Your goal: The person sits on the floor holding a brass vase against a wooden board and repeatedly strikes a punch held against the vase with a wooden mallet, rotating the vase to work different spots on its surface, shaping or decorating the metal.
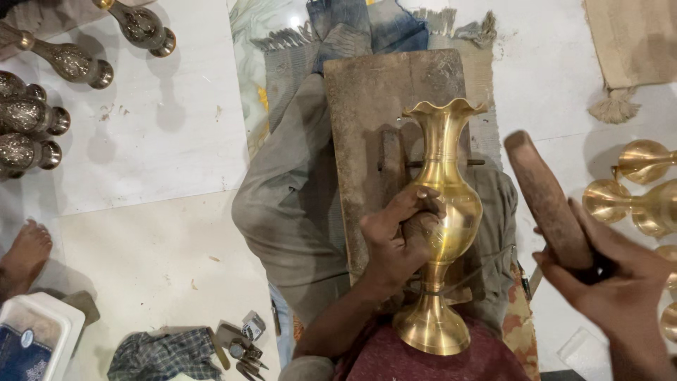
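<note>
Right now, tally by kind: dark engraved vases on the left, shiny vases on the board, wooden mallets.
Dark engraved vases: 5
Shiny brass vase on the board: 1
Wooden mallet: 1
Total: 7

Both hands, the left and the right, are bare, with no gloves, rings or wristbands visible. Forearms are uncovered (no sleeve reaches them). Legs are clad in loose grey-brown trousers, creased and dusty. A maroon garment covers the torso at the lower frame edge.
</note>
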